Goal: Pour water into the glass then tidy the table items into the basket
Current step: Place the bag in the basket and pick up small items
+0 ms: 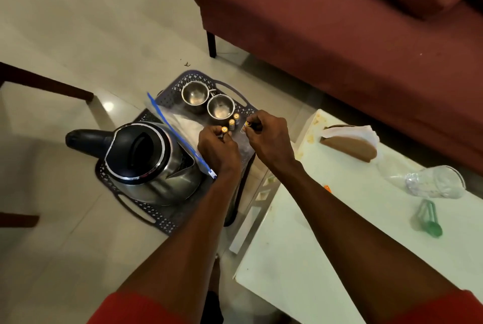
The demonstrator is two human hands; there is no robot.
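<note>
The dark red fabric sofa [339, 23] fills the far side, w/ pale floor tiles all round. Beside it the white-topped desk [326, 232] carries what's left to tidy: a clear glass tumbler lying on its side [435, 182], a brown wedge-shaped napkin holder w/ white tissue [350, 141], and a green plastic clip-like thing [427, 219]; can't tell if the glass holds any water.

The dark perforated plastic basket tray [167, 100] sits lower, just beside the desk's end. In it: a steel electric kettle w/ black lid and handle [146, 164] at the near end, a clear zip bag w/ blue seal strip [180, 127] leaning against the kettle, two small steel cups [209, 100] touching at the far end, and two small gold-topped batteries standing upright [234, 121] just by the nearer cup.

Judging by this, pouring looks done w/ and it's the tidy step: small stuff going in. The left hand [218, 147] has its grip pinched on another gold-topped battery [224, 130]; the right hand [266, 133] pinches one more battery [248, 124], both over the tray floor near the standing pair.

Next move probably calls for setting these two down upright w/o knocking the others. The free floor is tight, hemmed by cups and bag. Then the desk items remain.
</note>
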